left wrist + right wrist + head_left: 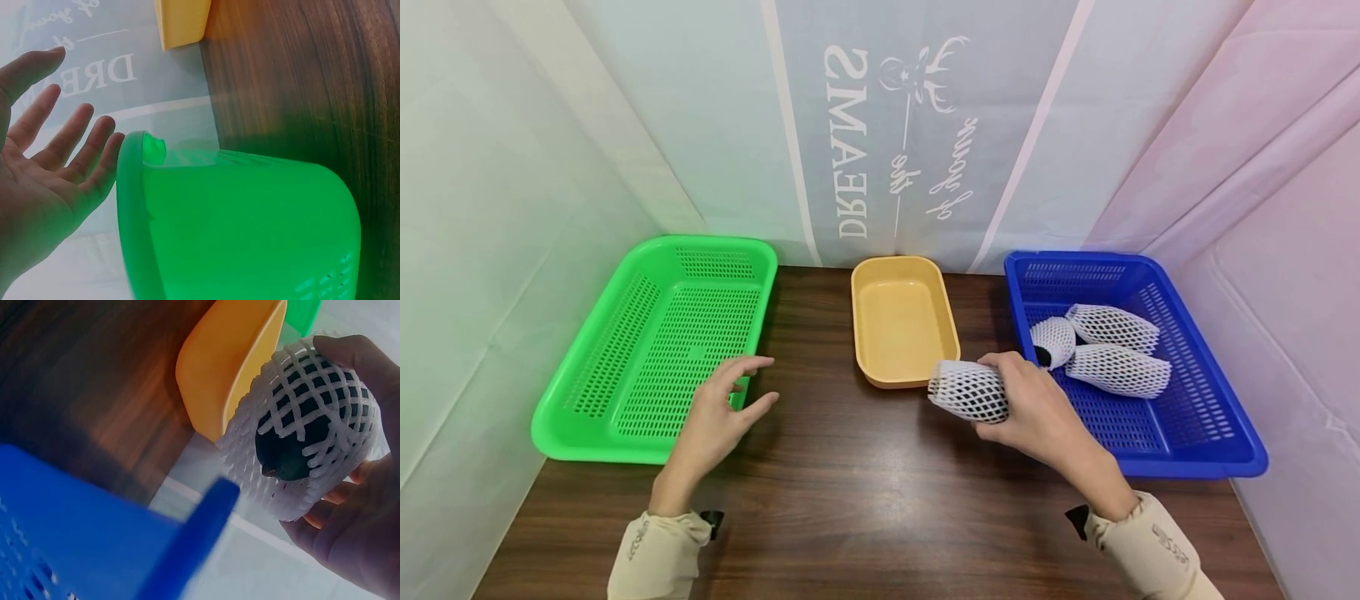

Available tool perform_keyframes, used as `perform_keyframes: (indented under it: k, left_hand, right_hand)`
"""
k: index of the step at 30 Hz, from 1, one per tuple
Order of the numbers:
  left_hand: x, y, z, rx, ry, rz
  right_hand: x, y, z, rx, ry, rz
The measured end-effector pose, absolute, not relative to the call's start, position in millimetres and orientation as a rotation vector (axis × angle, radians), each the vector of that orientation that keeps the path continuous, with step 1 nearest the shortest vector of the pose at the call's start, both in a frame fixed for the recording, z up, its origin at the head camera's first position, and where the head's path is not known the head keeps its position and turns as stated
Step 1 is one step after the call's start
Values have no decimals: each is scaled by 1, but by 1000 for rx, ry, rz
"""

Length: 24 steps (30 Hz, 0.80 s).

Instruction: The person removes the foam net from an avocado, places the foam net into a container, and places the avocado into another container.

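My right hand [1037, 412] grips a dark, avocado-like fruit in a white foam net [972, 392], thumb on one side and fingers on the other. In the head view it is between the yellow tray [898, 379] and the blue basket [1195, 467]. The right wrist view shows the dark skin of the netted fruit [290, 453] and a small stem nub at one end. My left hand [715, 417] hangs over the right rim of the green basket [550, 417], fingers spread and holding nothing. In the left wrist view its fingertips overlap the basket rim [131, 206].
Inside the blue basket lie several more white foam-netted pieces [1118, 371], one with a dark end showing. The green basket and yellow tray hold nothing visible. Behind the brown wooden table [865, 508] hangs a printed cloth [715, 108].
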<state>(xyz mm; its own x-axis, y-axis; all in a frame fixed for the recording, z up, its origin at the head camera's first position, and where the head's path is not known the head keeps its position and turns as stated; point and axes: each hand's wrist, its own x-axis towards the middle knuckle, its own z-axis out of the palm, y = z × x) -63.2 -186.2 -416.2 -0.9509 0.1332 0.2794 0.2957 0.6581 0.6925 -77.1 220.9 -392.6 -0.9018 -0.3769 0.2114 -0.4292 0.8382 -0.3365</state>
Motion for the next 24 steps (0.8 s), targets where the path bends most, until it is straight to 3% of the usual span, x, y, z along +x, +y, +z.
perform_keyframes:
  k: [24]
  left_hand:
    - [-66, -164, -421, -406, -2725, -1262]
  right_hand:
    - [-60, 182, -440, 707, -2923, 699]
